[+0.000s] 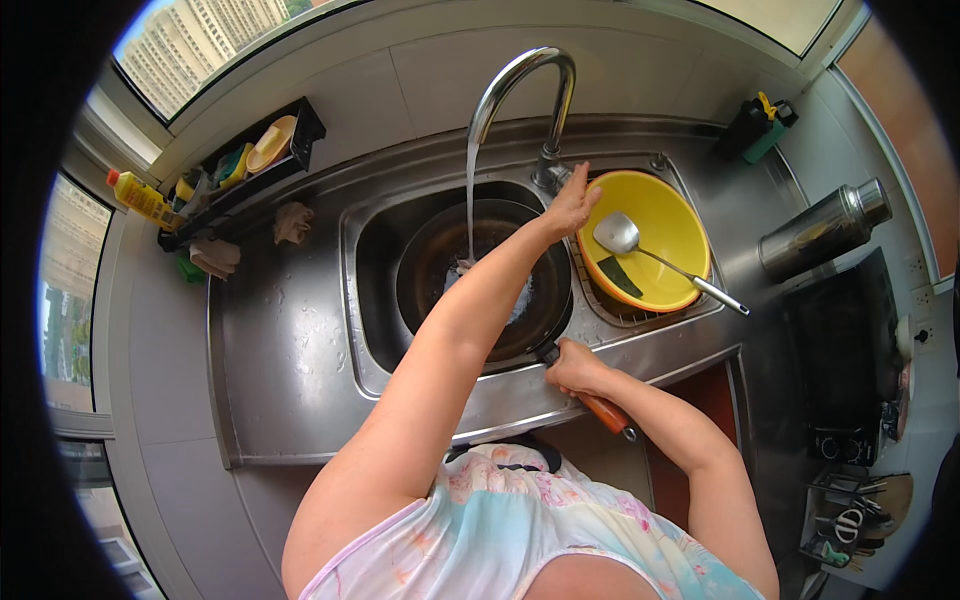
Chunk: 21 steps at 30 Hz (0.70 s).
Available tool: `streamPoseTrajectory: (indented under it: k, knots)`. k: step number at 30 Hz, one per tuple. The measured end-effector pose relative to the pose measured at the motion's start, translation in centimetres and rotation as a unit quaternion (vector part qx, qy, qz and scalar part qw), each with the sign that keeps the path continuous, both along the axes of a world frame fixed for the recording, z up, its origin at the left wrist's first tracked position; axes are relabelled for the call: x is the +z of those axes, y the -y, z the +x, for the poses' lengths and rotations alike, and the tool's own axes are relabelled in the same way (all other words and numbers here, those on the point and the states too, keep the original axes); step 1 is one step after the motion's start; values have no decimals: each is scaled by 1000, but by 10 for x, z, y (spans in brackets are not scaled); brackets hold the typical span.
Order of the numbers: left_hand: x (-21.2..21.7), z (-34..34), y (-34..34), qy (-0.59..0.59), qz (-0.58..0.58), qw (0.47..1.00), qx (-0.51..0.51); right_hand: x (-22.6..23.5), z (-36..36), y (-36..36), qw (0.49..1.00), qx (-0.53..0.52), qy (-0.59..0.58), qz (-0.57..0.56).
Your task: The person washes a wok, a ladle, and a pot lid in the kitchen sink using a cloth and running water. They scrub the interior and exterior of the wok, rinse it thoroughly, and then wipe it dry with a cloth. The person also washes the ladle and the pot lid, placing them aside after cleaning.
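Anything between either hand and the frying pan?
No object visible in the way. The right hand grips the frying pan by its handle; the left hand is by the base of the faucet, its forearm crossing above the pan.

The sleeveless floral garment (pixel 510 515) is white, turquoise and pink.

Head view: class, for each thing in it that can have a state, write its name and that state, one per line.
Faucet: on
Pan: upright under the running water, wet inside
Left hand: open, near the faucet's base
Right hand: closed around the pan handle
Bowl: upright, in use
Ladle: resting in the bowl
Bottle: capped
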<state>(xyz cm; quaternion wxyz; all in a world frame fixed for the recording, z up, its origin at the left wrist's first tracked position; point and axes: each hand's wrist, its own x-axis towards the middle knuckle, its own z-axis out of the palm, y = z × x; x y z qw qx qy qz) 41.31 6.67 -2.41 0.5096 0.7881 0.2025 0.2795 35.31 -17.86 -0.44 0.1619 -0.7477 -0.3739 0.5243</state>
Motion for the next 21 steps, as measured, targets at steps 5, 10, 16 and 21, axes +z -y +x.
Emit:
streamPoseTrajectory:
  k: [5, 10, 16, 21]
  knots:
    - [-7, -66, -25, 40, -244, 959, 136, -8, 9, -4, 999, -17, -27, -11]
    - [-33, -145, -52, 132, -532, 820, 163, -1, 10, -3, 999, -3, -26, -20]
    - [-51, -157, -13, -194, -8, 979, 56, -2, 4, -2, 999, -13, -28, -13]
    - [-83, -175, 4, -242, 294, 920, 96, -8, 5, -8, 1000, -11, -24, -2]
